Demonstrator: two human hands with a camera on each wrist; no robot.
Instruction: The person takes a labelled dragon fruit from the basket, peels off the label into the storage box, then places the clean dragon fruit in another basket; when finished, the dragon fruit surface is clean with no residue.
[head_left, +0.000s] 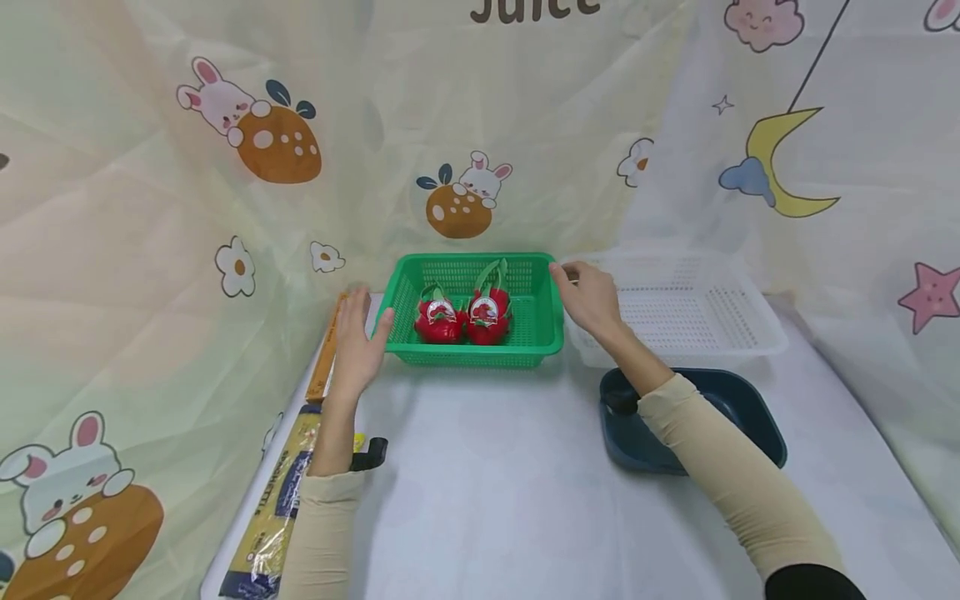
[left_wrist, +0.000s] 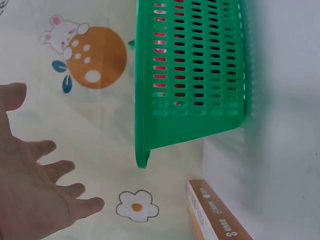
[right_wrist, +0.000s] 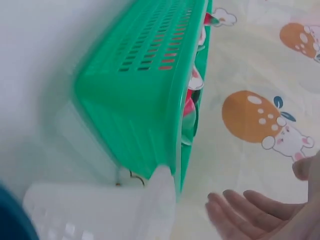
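Observation:
Two red dragon fruits [head_left: 440,321] with green leafy tips and round stickers sit side by side in a green perforated basket [head_left: 472,360]. At the basket's left end is my left hand [head_left: 360,346], fingers extended and spread; the left wrist view shows a gap between this hand [left_wrist: 37,190] and the basket wall [left_wrist: 190,120]. My right hand [head_left: 588,296] hovers by the basket's right rim. Its fingers [right_wrist: 250,212] are loosely bent with nothing in them, apart from the basket [right_wrist: 135,120] in the right wrist view.
A white perforated basket [head_left: 675,321] stands right of the green one. In front of it is a dark blue tray [head_left: 720,417], partly behind my right forearm. An orange-brown box [head_left: 324,367] and a yellow-and-blue package [head_left: 258,542] lie along the table's left edge.

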